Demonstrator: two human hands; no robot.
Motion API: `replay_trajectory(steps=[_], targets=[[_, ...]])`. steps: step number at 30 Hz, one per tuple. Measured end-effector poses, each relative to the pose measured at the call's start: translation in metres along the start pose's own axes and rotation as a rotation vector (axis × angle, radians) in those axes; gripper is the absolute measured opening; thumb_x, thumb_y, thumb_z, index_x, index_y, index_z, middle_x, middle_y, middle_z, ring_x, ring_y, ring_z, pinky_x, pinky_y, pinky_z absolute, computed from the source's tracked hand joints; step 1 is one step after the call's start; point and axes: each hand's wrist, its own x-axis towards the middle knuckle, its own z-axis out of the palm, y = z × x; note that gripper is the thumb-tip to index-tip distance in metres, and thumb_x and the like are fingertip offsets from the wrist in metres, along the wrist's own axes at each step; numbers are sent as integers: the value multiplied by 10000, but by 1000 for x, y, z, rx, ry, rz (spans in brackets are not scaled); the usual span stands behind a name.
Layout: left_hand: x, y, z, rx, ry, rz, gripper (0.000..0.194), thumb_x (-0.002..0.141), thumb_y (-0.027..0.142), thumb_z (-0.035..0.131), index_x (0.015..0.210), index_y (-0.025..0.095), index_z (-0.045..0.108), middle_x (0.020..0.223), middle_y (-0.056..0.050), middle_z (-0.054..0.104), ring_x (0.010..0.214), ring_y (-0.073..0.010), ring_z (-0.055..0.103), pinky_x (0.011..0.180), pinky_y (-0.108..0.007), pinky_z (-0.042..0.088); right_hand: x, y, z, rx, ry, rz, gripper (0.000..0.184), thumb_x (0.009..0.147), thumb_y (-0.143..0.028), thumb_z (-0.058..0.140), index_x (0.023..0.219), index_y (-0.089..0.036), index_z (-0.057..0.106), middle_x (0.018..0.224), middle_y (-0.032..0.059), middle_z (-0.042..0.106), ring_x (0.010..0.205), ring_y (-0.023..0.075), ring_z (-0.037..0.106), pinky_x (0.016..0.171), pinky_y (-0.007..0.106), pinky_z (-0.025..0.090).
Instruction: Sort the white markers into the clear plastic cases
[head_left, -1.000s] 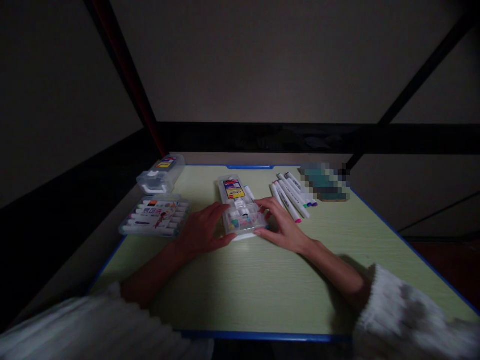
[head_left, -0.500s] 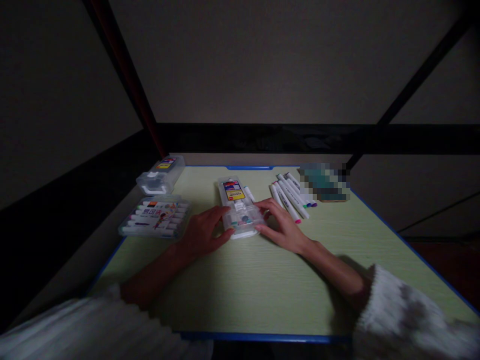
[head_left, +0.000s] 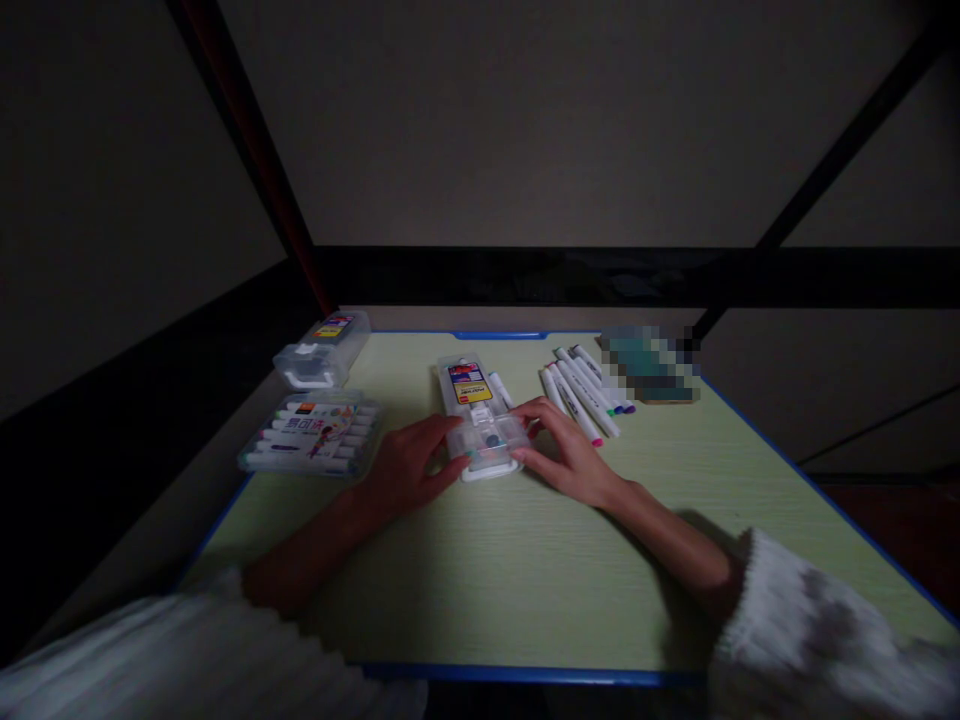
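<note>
Head view: your left hand [head_left: 409,462] and right hand [head_left: 566,455] flank the clear case [head_left: 471,382].
Finger state: both sets are curved round the near part of the case, thumbs at its near corners; pressure cannot be judged.
Case position: directly between your fingers, flat on the bench [head_left: 487,590]; neither hand is clearly nearer.
Long axis: runs away from you, far end angled slightly left; the white handle [head_left: 491,473] faces you.
Right side: one marker [head_left: 498,386] lies just beside the case, partly hidden; loose markers [head_left: 581,395] lie just beyond your right hand, limiting room there.
Left side: a flat marker pack [head_left: 315,435] sits near your left hand; a second clear case [head_left: 322,352] stands behind it.
Far right: a flat pixelated object [head_left: 646,366], identity unclear, lies near the loose markers.
</note>
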Motion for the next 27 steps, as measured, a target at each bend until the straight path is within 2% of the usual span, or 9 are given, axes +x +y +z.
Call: replay_trajectory(steps=[13,21,27], targets=[[2,3,-2,-51,-3,-7,314,855,363,441,1028,118,536,653,-6,575,506,-104,495,492,-215,413,0,-1,-1,4,-2,5,302,842,-369,531,1067,-181,462,941,81,509,820,199,505,702,353,454],[3,3,-1,-123,-56,-83,317,816,333,488,1053,132,546,706,-17,586,517,-101,491,504,-215,417,0,-1,-2,3,-7,6,302,843,-380,523,1066,-184,464,932,79,509,812,200,507,694,352,457],[4,4,-1,-147,-64,-80,333,814,310,495,1096,140,540,755,-24,579,514,-87,471,509,-204,420,0,-1,-2,-11,-6,2,308,843,-375,521,1074,-179,463,937,83,515,817,203,509,696,352,456]])
